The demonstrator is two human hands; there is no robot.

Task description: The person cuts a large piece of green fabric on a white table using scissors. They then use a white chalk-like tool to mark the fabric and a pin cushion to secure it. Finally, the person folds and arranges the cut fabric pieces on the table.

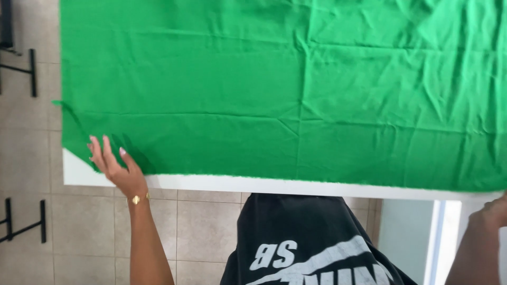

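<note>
1. The big green cloth (285, 89) lay spread flat over the white table (79, 174). It covered nearly all of the top, so only a thin white strip along the near edge and one bare corner showed.
2. The left hand (113, 166) was open, with the fingers (108, 150) straight and a little apart. It rested at the near left corner of the cloth, likely to press that corner flat. It did not grip anything.
3. A small gold bracelet (138, 199) sat on the left wrist.
4. The right hand (494, 211) was at the far right edge of the picture, near the cloth's other near corner. Most of it was cut off, so it was not clear if it was open or closed, or if it held the cloth.
5. The cloth was bright green and thin. It had long fold lines crossing it and many small wrinkles, most of them on the right side.
6. Below the table were a dark shirt (306, 237) and a tan tile floor (206, 227).
</note>
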